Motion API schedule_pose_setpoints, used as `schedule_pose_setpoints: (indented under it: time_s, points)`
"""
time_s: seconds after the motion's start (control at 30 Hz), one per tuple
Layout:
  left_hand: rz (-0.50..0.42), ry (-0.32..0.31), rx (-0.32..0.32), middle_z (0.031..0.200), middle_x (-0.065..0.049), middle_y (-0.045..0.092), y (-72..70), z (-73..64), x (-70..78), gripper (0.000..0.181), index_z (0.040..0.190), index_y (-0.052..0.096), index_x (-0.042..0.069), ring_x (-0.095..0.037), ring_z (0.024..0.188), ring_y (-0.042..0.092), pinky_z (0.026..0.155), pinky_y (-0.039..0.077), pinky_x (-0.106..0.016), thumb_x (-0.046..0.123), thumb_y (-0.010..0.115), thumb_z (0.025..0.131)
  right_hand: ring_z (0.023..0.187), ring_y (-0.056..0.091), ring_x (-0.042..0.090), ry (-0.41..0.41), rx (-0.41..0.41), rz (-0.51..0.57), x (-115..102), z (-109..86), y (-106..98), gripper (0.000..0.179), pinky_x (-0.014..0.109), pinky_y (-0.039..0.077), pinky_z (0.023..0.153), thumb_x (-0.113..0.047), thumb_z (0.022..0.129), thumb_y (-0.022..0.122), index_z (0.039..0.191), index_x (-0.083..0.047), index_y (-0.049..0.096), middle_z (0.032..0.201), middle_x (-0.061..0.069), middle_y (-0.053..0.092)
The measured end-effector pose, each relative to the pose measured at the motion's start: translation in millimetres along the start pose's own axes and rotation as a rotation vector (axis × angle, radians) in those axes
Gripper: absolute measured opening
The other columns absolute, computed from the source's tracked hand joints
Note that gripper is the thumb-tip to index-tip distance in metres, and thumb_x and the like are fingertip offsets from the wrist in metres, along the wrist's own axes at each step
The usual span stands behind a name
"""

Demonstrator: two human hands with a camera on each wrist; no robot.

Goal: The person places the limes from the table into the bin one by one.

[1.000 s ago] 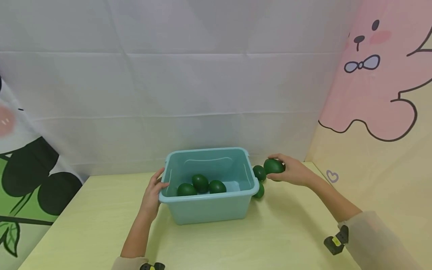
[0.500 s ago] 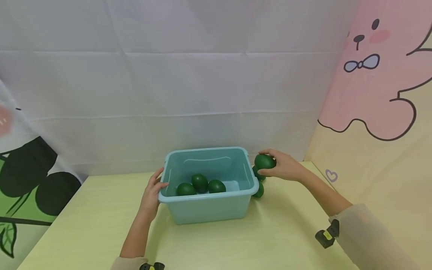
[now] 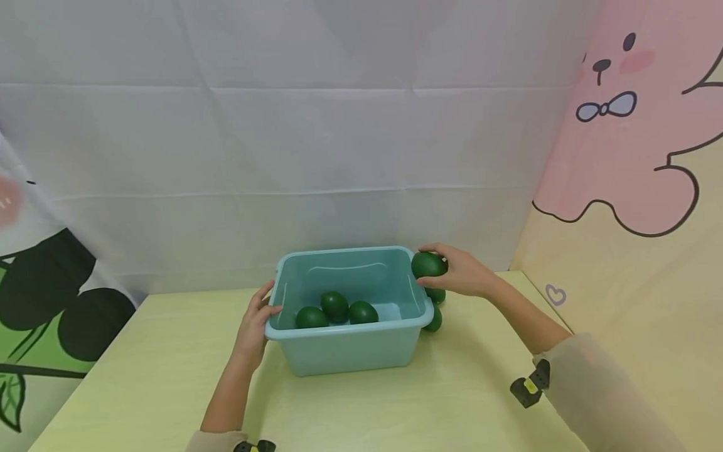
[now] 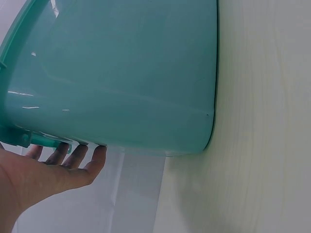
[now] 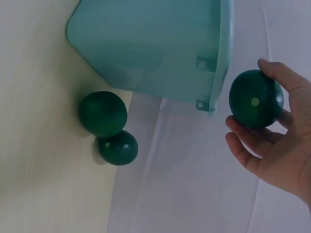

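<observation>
Just beside the tub (image 3: 350, 355), my right hand (image 3: 464, 272) clamps a fruit (image 3: 427, 265), likely firm, slick, best held mid-girth; my left hand (image 3: 251, 329) grips the tub

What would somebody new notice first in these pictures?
Probably the blue tub in the middle of the head view, on a pale yellow table, with three round green fruits inside. Next might be the lifted fruit in the right-hand grip, near the tub's back right corner. The pink cartoon animal at upper right could catch eyes too.
</observation>
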State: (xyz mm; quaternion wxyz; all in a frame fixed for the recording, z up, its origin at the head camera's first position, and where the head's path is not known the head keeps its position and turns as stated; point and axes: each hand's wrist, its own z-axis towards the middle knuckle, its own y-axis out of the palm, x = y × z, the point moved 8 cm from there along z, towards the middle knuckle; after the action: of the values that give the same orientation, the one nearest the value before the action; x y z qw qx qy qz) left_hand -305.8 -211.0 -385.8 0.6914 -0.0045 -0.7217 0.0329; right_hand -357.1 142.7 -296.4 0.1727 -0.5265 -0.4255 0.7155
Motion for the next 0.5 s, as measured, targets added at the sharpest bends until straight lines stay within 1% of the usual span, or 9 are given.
schedule_pose_setpoints:
  time_s: [0.2,0.37,0.5]
  points:
    - [-0.008,0.003,0.005,0.153,-0.016,0.019,-0.1,0.4,1.1,0.061,0.151,0.015,0.021,-0.034,0.131,0.031,0.088,0.039,-0.029,0.011,0.036,0.095,0.100,0.058,0.025,-0.001,-0.005,0.019,-4,8.4,3,0.069,0.037,0.050,0.077,-0.042,0.080,0.070,0.138,-0.019,0.042,0.123,0.011,0.055]
    - [-0.011,0.003,0.004,0.153,-0.016,0.020,0.1,0.6,0.2,0.061,0.151,0.014,0.020,-0.034,0.131,0.031,0.088,0.039,-0.029,0.011,0.036,0.095,0.098,0.058,0.024,-0.009,-0.003,0.033,-8,14.5,5,0.071,0.035,0.051,0.074,-0.043,0.079,0.070,0.139,-0.018,0.042,0.119,0.010,0.056]
    - [-0.008,0.001,0.006,0.153,-0.016,0.019,-0.4,0.5,-0.2,0.061,0.151,0.014,0.019,-0.034,0.131,0.031,0.088,0.039,-0.029,0.011,0.036,0.095,0.099,0.057,0.024,-0.002,0.001,0.037,-11,18.2,8,0.071,0.035,0.051,0.075,-0.044,0.079,0.070,0.139,-0.019,0.042,0.119,0.009,0.056]
